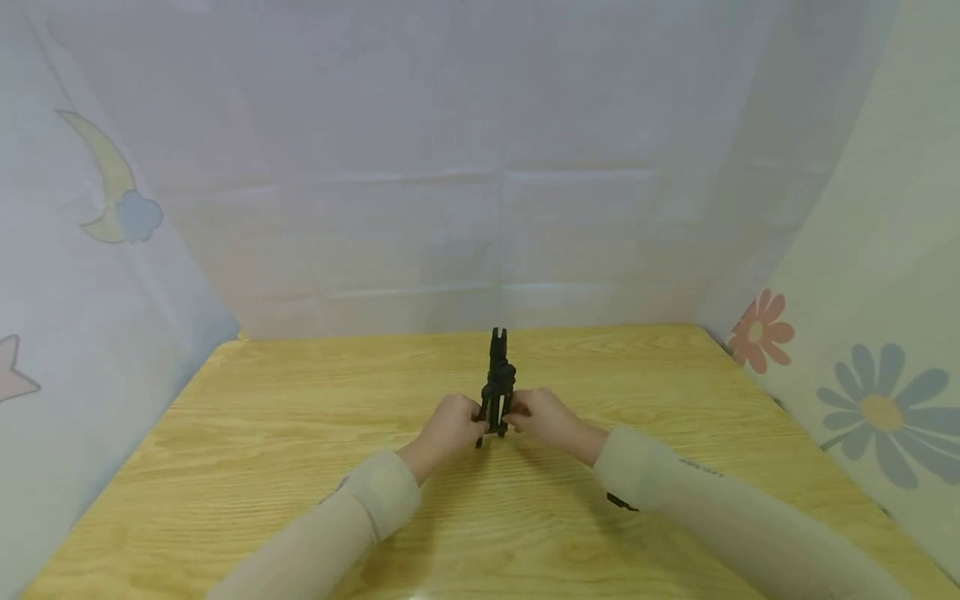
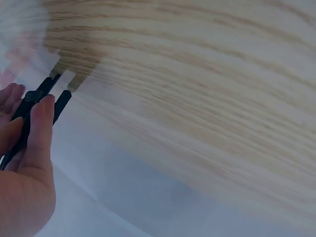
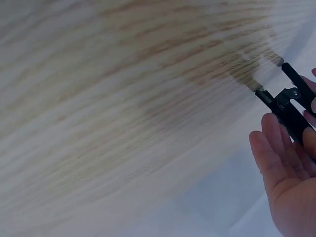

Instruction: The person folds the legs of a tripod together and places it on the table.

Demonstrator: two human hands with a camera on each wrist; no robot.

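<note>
A small black tripod (image 1: 498, 367) stands upright near the middle of the table, with a two-pronged top, a round knob at mid-height and narrow legs below. My left hand (image 1: 448, 429) holds its lower left side between thumb and fingers. From the other side my right hand (image 1: 553, 419) pinches the lower right part. In the left wrist view the leg ends of the tripod (image 2: 61, 106) show past the fingers. A small hinge joins parts of the tripod (image 3: 291, 116) in the right wrist view. Fingers hide some of the legs.
A wood-grain table (image 1: 315, 392) lies under both hands. Pale cloth (image 1: 450, 233) hangs behind it, and printed side sheets carry a moon (image 1: 112, 175) at left and flowers (image 1: 881, 412) at right. Something small and black (image 1: 621, 502) shows below the right sleeve.
</note>
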